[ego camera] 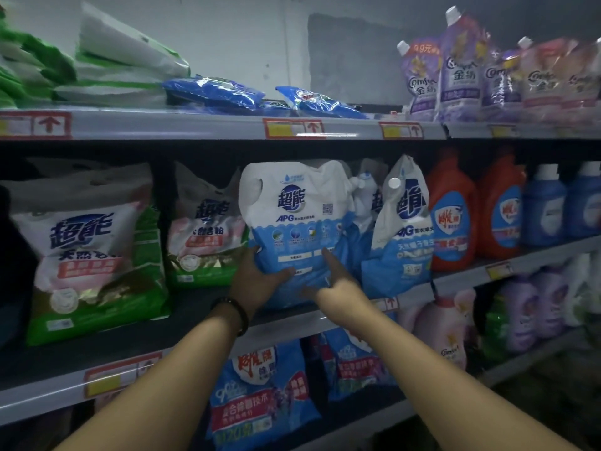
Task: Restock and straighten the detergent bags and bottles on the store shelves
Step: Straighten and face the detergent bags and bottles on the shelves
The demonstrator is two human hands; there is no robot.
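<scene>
A white-and-blue detergent bag (pixel 292 206) stands upright at the middle of the middle shelf (pixel 130 340), its bottom near the front edge, held between both hands. The left hand (pixel 260 281), with a dark wristband (pixel 234 312), grips the bag's corner at 7 o'clock, thumb curled over the front and fingers behind. The right hand (pixel 341 284) sits at the bag's 5 o'clock with the forefinger laid straight up the front and the thumb spread towards the left hand; whether its other fingers grasp the bag I cannot tell. Just beside the bag at 3 o'clock a second bag of the same kind (pixel 400 242) leans towards it, and further along stand red bottles (pixel 453 209), then blue bottles (pixel 543 209). At 9 o'clock stand green-and-pink bags (pixel 94 252). On the top shelf at 12 o'clock lie flat blue packs (pixel 214 91), with purple pouches (pixel 455 73) at 2 o'clock. At 6 o'clock, on the shelf below, stand blue bags with red labels (pixel 263 395)
</scene>
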